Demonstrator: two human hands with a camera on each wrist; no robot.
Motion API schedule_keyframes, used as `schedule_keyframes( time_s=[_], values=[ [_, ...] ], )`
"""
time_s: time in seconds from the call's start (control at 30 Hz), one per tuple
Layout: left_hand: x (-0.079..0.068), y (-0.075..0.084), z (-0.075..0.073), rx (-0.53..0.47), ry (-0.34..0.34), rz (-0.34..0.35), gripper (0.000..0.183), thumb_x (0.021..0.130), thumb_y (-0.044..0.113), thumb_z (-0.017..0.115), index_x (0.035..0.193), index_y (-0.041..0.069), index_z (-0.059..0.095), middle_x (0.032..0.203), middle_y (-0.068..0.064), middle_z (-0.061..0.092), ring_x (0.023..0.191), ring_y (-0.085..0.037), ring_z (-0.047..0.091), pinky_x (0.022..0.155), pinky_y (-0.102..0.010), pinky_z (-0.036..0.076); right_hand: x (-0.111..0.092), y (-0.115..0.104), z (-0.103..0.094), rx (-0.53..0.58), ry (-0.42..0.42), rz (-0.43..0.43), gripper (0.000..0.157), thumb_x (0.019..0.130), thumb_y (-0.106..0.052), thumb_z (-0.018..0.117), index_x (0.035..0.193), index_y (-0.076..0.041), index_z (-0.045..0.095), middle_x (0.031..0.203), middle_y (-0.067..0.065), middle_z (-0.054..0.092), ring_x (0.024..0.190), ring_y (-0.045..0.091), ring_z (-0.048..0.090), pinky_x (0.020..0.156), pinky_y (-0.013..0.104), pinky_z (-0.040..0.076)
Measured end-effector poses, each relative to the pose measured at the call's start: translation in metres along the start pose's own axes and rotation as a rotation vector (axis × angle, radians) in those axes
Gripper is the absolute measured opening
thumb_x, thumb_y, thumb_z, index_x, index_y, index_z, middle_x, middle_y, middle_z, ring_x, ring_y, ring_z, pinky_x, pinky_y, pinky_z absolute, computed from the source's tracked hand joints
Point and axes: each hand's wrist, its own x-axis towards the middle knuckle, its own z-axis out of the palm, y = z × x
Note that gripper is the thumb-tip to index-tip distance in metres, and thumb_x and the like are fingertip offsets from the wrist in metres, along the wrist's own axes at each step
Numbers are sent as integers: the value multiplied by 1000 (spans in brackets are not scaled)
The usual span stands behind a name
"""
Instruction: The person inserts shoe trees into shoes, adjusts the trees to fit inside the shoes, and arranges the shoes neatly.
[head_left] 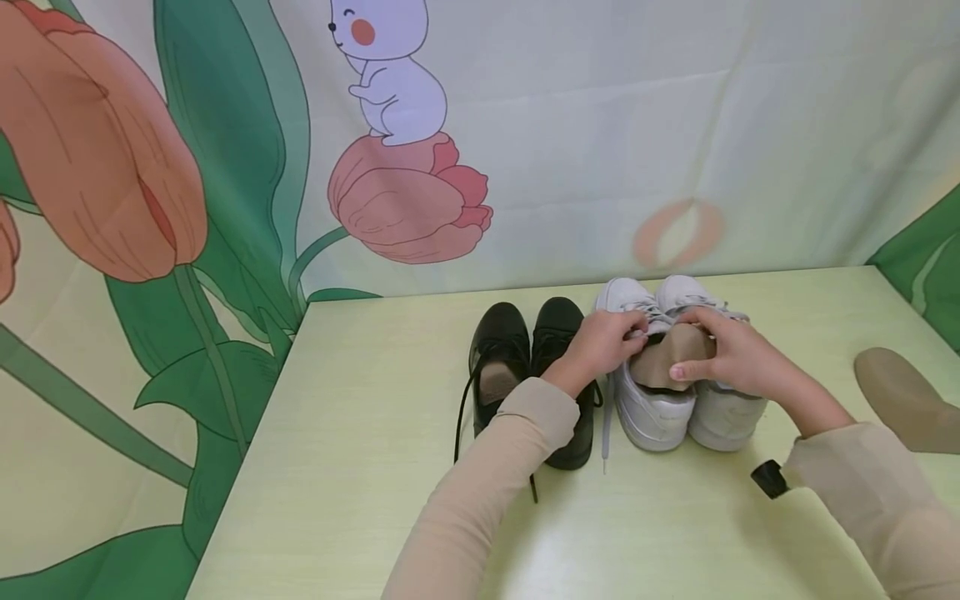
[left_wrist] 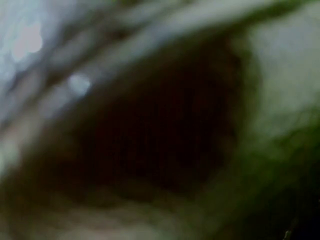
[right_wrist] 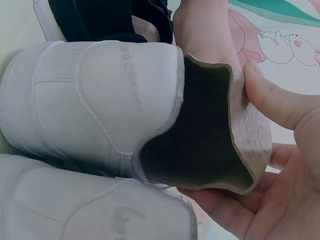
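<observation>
A pair of white lace-up sneakers stands with toes toward the back wall. My left hand [head_left: 606,340], fingers curled, grips the left white sneaker [head_left: 654,421] by the tongue and laces. My right hand [head_left: 738,354] holds a tan insole [head_left: 678,354] between thumb and fingers. The insole is bent and sits partly inside that sneaker's opening. From the right wrist view, the insole [right_wrist: 252,135] curves up out of the shoe behind the heel collar. The right white sneaker [head_left: 726,417] stands close beside it. Blur hides detail in the left wrist view.
Black lace-up shoes [head_left: 501,333] stand left of the sneakers, an insole showing in the left one. A second tan insole [head_left: 900,400] lies at the table's right. A small black object [head_left: 769,479] shows by my right sleeve. A printed cloth [head_left: 562,167] hangs behind the table.
</observation>
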Motion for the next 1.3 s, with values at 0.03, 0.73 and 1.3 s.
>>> schedule_keyframes(
  time_s=[0.03, 0.73, 1.3],
  values=[
    [0, 0, 0, 1, 0, 0, 14, 89, 26, 52, 94, 20, 63, 75, 7, 59, 64, -7, 50, 63, -17, 39, 0, 0, 0, -2, 1, -1, 57, 73, -35, 71, 115, -4, 47, 114, 16, 52, 99, 30, 49, 81, 42, 37],
    [-1, 1, -2, 8, -17, -4, 16, 89, 27, 51, 98, 20, 62, 82, 7, 62, 69, -6, 53, 66, -19, 42, 10, -5, 1, -32, -26, 64, 72, 76, -41, 66, 127, 2, 40, 125, 26, 45, 108, 37, 45, 85, 52, 37],
    [-1, 1, -2, 6, -14, -10, 16, 89, 27, 51, 98, 20, 63, 84, 7, 63, 71, -7, 54, 68, -19, 42, 9, -1, 10, -49, 3, 87, 73, 74, -42, 66, 128, -1, 39, 126, 27, 43, 111, 43, 42, 87, 56, 34]
  ],
)
